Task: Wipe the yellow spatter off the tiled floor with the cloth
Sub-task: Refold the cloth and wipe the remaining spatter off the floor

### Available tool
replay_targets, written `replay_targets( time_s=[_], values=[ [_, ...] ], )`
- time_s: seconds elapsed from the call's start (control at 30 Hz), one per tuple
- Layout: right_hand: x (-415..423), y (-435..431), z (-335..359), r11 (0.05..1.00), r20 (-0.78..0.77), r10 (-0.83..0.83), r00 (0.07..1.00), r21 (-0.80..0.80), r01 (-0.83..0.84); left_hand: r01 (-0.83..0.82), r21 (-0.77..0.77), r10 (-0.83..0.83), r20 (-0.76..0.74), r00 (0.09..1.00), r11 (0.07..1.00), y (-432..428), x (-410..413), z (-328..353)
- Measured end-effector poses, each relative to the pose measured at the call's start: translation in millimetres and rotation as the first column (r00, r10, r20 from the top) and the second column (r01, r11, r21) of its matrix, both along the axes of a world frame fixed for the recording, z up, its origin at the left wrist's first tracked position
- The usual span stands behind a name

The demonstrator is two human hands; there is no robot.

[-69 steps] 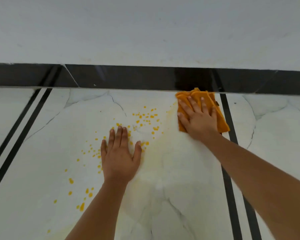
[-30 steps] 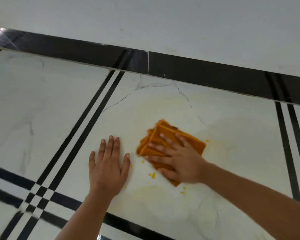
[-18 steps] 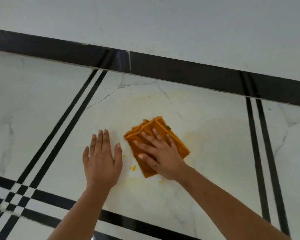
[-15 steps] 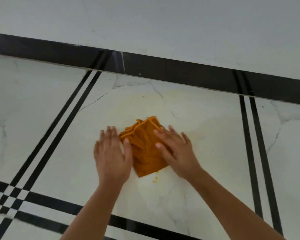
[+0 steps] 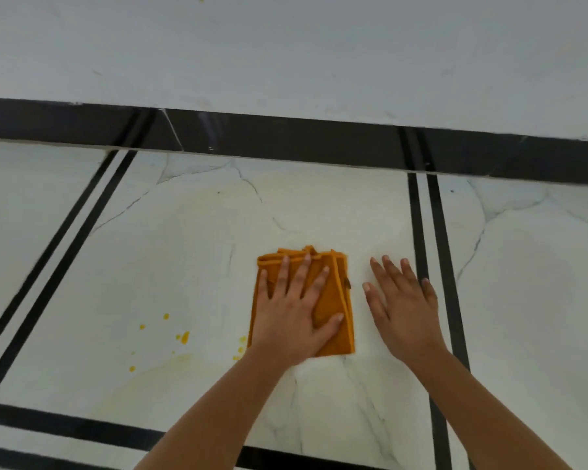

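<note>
The folded orange cloth (image 5: 335, 293) lies flat on the white tiled floor (image 5: 184, 252). The left hand (image 5: 292, 320) presses on it with straight, spread fingers, gripping nothing. The right hand (image 5: 404, 313) rests flat and open on bare tile just beside the cloth. Most of the tile looks wiped. A few drops of yellow spatter (image 5: 184, 337) and a faint yellowish smear (image 5: 157, 374) to the cloth's left are yet to be cleaned.
</note>
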State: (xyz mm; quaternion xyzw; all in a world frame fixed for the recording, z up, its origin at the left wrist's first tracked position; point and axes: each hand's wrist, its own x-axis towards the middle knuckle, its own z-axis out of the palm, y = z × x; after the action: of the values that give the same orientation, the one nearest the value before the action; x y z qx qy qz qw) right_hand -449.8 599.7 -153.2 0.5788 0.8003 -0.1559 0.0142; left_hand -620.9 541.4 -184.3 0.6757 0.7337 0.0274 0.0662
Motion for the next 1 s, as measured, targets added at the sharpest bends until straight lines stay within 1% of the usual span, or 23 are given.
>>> replay_targets(
  time_s=[0.03, 0.1, 0.13, 0.2, 0.27, 0.3, 0.33, 0.4, 0.43, 0.47, 0.5, 0.57, 0.6, 0.63, 0.67, 0.7, 0.77, 0.8, 0.83, 0.87, 0.93, 1.0],
  values=[
    [-0.1, -5.1, -1.3, 1.0, -0.01, 0.002, 1.0, -0.009, -0.002, -0.042, -0.028, 0.042, -0.005, 0.999, 0.999, 6.7, -9.8, 0.7],
    [-1.2, -12.7, -4.8, 0.999, 0.005, 0.047, 0.999, -0.019, -0.046, -0.219, -0.066, 0.219, -0.001, 0.976, 0.974, 19.8, -23.3, 3.5],
    [-2.5, -17.3, -5.5, 0.997, 0.022, 0.069, 0.997, -0.033, -0.068, -0.269, -0.063, 0.269, 0.001, 0.963, 0.961, 18.2, -23.1, 4.8],
    [-6.2, -23.8, -7.3, 0.995, 0.026, 0.095, 0.995, -0.044, -0.093, -0.281, -0.035, 0.283, 0.045, 0.958, 0.959, -8.1, -18.6, 3.0],
    [-7.6, -31.0, -6.7, 0.993, 0.026, 0.099, 0.995, -0.06, -0.097, -0.266, -0.009, 0.266, 0.015, 0.964, 0.964, -44.7, -30.4, 1.3],
    [-7.4, -33.9, -5.6, 0.993, 0.031, 0.1, 0.994, -0.066, -0.098, -0.291, -0.017, 0.292, 0.016, 0.956, 0.956, -53.1, -47.0, 0.8],
    [-7.3, -38.7, -3.9, 0.991, 0.04, 0.111, 0.993, -0.074, -0.108, -0.35, -0.033, 0.35, 0.014, 0.937, 0.936, -56.5, -65.6, 0.4],
    [-9.6, -46.0, -2.8, 0.989, 0.045, 0.132, 0.99, -0.074, -0.129, -0.515, -0.063, 0.517, 0.02, 0.856, 0.855, -55.8, -94.3, 2.1],
    [-12.4, -47.5, -2.3, 0.99, 0.04, 0.129, 0.991, -0.07, -0.126, -0.561, -0.073, 0.564, 0.011, 0.826, 0.824, -56.7, -96.3, 2.5],
    [-16.1, -48.4, -2.1, 0.991, 0.03, 0.118, 0.993, -0.063, -0.116, -0.554, -0.066, 0.555, -0.004, 0.832, 0.83, -62.0, -90.4, 4.0],
    [-20.5, -49.6, -1.1, 0.992, 0.019, 0.109, 0.994, -0.06, -0.108, -0.484, -0.042, 0.484, -0.01, 0.875, 0.874, -73.5, -78.8, 3.5],
    [-33.2, -57.0, 1.5, 0.991, 0.0, 0.121, 0.993, -0.055, -0.12, -0.199, -0.014, 0.199, -0.025, 0.98, 0.98, -106.1, -56.9, 2.7],
    [-38.9, -61.3, 3.6, 0.989, 0.001, 0.141, 0.99, -0.049, -0.141, -0.074, -0.044, 0.073, -0.031, 0.997, 0.996, -116.1, -54.5, 2.2],
    [-45.9, -67.4, 5.7, 0.984, 0.002, 0.17, 0.985, -0.047, -0.17, -0.021, -0.061, 0.02, -0.016, 1.0, 0.998, -115.8, -63.0, 2.7],
    [-53.3, -74.8, 7.4, 0.978, 0.002, 0.202, 0.979, -0.045, -0.202, -0.06, -0.065, 0.06, -0.001, 0.998, 0.996, -110.1, -78.2, 3.9],
    [-59.1, -82.3, 8.5, 0.975, 0.0, 0.219, 0.976, -0.047, -0.219, -0.173, -0.067, 0.174, 0.009, 0.985, 0.983, -104.2, -92.7, 4.1],
    [-65.9, -92.8, 8.7, 0.971, 0.013, 0.231, 0.973, -0.071, -0.229, -0.435, -0.08, 0.438, 0.023, 0.898, 0.897, -102.0, -110.9, 5.6],
    [-66.5, -96.2, 7.0, 0.969, 0.022, 0.236, 0.972, -0.083, -0.233, -0.508, -0.073, 0.511, 0.033, 0.859, 0.858, -110.4, -109.5, 5.2],
    [-67.1, -99.8, 5.9, 0.969, 0.023, 0.233, 0.972, -0.086, -0.23, -0.523, -0.06, 0.525, 0.034, 0.85, 0.85, -125.8, -103.4, 4.3],
    [-67.1, -103.4, 5.5, 0.971, 0.018, 0.228, 0.974, -0.082, -0.226, -0.49, -0.046, 0.491, 0.039, 0.87, 0.871, -146.2, -94.4, 4.3],
    [-61.9, -108.3, 5.7, 0.975, 0.024, 0.211, 0.977, -0.082, -0.208, -0.368, -0.047, 0.369, 0.023, 0.929, 0.929, -183.1, -80.9, 5.3],
    [-50.1, -113.9, 5.9, 0.983, 0.049, 0.165, 0.985, -0.087, -0.16, -0.289, -0.058, 0.291, 0.023, 0.956, 0.955, -186.0, -92.8, 3.4]
  ],
)
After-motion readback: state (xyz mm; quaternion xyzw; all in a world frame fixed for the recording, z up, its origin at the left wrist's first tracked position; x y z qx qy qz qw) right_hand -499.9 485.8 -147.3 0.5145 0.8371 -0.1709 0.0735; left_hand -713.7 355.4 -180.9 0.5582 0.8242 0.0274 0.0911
